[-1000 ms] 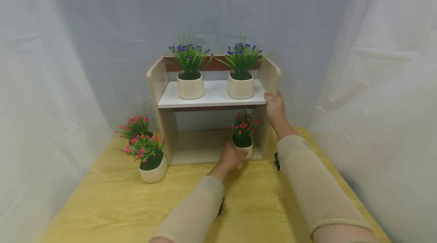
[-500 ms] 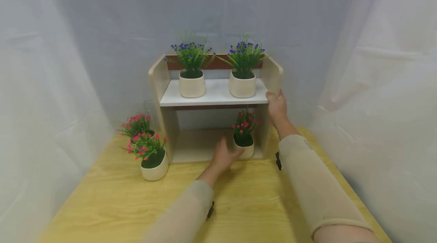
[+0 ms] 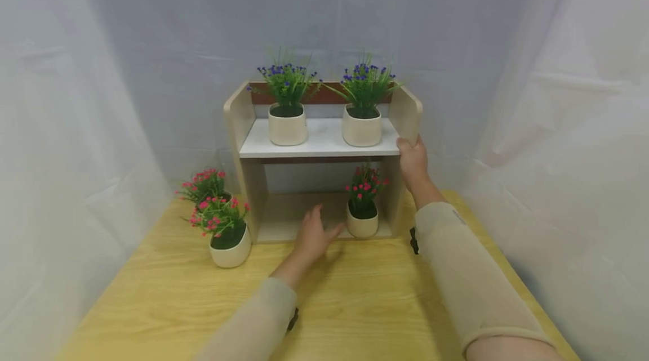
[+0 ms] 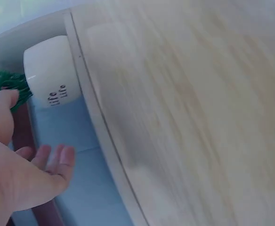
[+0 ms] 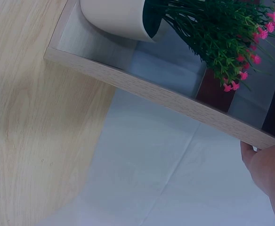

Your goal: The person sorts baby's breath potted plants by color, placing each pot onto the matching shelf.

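Observation:
A two-level shelf unit (image 3: 319,154) stands on the table. My right hand (image 3: 414,165) grips its right side panel at the upper board; in the right wrist view that hand (image 5: 269,169) is at the panel's edge. My left hand (image 3: 311,237), fingers spread and empty, is at the front of the lower level. Just right of it, apart, a pink-flowered pot (image 3: 362,223) stands upright at the lower level's right end. In the left wrist view the white pot (image 4: 52,70) shows beyond my open left hand (image 4: 29,174).
Two pots with blue-purple flowers, left (image 3: 287,127) and right (image 3: 361,127), stand on the upper board. Left of the unit, a pink-flowered pot (image 3: 230,251) stands on the wooden table (image 3: 167,293), with another pink-flowered plant (image 3: 205,183) behind it. Pale sheeting hangs behind and at both sides.
My left hand has let go of the pink-flowered pot on the lower level and moved left, away from it. The pot stays there. My right hand keeps its grip on the side panel.

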The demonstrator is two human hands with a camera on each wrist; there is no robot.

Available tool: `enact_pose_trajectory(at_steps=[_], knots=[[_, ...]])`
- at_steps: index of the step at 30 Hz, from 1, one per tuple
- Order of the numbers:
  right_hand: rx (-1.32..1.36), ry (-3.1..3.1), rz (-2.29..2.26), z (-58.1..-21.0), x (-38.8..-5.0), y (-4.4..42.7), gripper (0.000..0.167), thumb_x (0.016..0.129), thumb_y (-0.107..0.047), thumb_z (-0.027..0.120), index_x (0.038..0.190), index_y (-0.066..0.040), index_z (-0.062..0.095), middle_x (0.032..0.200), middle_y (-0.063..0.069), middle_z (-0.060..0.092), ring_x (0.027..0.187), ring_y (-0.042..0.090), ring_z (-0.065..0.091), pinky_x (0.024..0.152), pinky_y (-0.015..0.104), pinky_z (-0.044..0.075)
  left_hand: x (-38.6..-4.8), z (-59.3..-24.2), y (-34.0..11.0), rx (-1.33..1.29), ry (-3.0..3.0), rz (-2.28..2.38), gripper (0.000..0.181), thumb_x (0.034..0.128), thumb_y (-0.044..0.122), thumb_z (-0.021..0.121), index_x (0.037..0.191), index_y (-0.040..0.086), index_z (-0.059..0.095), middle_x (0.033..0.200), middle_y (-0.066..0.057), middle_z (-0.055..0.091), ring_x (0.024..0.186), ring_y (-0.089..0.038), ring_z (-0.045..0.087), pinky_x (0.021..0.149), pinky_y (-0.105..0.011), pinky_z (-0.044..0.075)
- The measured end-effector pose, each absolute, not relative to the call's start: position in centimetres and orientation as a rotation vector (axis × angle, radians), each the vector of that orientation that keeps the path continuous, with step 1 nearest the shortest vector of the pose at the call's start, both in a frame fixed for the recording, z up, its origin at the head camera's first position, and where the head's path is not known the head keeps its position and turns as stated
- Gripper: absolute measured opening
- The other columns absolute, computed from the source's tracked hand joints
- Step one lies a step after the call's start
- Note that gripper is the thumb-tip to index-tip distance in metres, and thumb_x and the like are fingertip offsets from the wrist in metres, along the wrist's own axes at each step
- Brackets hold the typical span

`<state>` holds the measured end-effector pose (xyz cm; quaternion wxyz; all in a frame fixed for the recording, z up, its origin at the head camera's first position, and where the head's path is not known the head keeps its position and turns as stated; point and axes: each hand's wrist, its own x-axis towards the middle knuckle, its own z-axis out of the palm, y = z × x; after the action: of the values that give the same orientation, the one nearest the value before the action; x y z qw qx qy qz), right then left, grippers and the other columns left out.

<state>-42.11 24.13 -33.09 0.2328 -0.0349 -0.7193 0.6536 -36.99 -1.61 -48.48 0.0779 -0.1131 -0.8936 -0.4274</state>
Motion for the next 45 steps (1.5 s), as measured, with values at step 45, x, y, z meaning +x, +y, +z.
enact_pose_trajectory(at_steps=[45], knots=[[-0.087, -1.997, 1.79, -33.4, -42.4, 24.1, 0.059, 0.112, -0.027, 0.051, 0.165, -0.006, 0.038, 0.17, 0.018, 0.046, 0.161, 0.033, 0.038, 0.139, 0.047, 0.024, -27.1, -46.7, -19.7, -0.563, -3.041, -1.026, 0.058, 0.0894, 0.029, 0.089, 0.131, -0.004, 0.064, 0.129, -0.021, 0.07, 0.119, -0.04, 0.069, 0.103, -0.059, 0.06]])
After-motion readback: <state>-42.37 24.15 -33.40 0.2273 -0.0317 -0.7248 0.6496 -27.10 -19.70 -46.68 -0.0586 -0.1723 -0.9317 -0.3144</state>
